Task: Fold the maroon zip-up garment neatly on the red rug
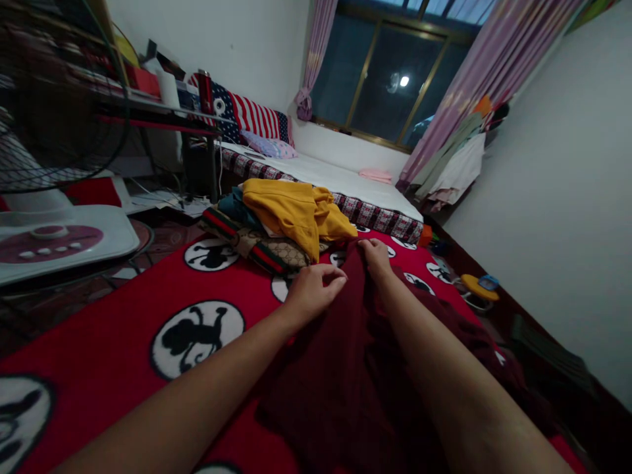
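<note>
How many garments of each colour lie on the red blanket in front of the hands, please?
Dark red garment, pinched by left hand and right hand: 1
Yellow garment: 1
Teal garment: 1
Beige patterned garment with green-red trim: 1
Total: 4

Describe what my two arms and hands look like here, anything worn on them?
Both forearms are bare up to the picture's lower edge, with no sleeves showing. The left hand and right hand wear no gloves; no watch or bracelet shows at either wrist, and no rings can be made out.

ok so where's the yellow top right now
The yellow top lies crumpled on the clothes pile, centre of the head view, just beyond both hands, before the mattress.
</note>
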A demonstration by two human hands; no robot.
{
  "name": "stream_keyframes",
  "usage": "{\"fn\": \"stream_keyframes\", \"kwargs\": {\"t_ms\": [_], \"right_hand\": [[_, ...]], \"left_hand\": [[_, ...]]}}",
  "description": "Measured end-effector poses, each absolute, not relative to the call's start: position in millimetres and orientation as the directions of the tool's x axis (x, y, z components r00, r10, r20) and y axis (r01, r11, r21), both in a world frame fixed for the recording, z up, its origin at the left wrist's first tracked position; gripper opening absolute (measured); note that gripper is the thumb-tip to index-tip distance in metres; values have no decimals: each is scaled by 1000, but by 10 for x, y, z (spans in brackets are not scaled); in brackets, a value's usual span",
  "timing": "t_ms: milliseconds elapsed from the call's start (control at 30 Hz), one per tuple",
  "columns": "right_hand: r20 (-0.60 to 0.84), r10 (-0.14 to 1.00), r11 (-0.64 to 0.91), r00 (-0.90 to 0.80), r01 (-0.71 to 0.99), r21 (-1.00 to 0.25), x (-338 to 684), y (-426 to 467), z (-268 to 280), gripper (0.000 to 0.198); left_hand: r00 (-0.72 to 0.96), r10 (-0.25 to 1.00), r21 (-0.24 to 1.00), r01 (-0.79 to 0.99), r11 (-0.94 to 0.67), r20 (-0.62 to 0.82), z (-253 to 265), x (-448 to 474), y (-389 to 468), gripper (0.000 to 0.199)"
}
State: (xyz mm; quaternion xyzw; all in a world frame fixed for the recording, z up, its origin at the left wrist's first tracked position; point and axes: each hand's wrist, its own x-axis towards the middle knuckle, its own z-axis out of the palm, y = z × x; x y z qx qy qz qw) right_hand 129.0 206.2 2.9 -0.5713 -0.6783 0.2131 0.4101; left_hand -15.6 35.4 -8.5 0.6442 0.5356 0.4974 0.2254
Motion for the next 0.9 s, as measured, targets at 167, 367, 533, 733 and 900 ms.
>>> {"fn": "stream_keyframes", "kwargs": {"t_ms": [167, 367, 533, 733, 900], "right_hand": [[372, 928, 295, 5, 599, -744, 1315, 2291, 0, 23], [344, 930, 339, -128, 656, -674, 1441, 2241, -113, 29], [298, 947, 213, -122, 932, -294, 1904, 1902, 33, 50], [16, 973, 231, -231, 973, 4, 2371, 1530, 16, 36], [420, 895, 234, -151, 960, -153, 2397, 1212, 40, 19]], "left_hand": [[245, 900, 649, 627, -431, 361, -243, -281, 398, 35], [397, 883, 521, 714, -468, 251, -555, -331, 361, 49], [213, 951, 460, 837, -297, 225, -317, -289, 310, 44], [129, 988, 479, 865, -153, 83, -208, -212, 205, 54], [277, 958, 709, 660, -249, 79, -209, -304, 146, 41]]}}
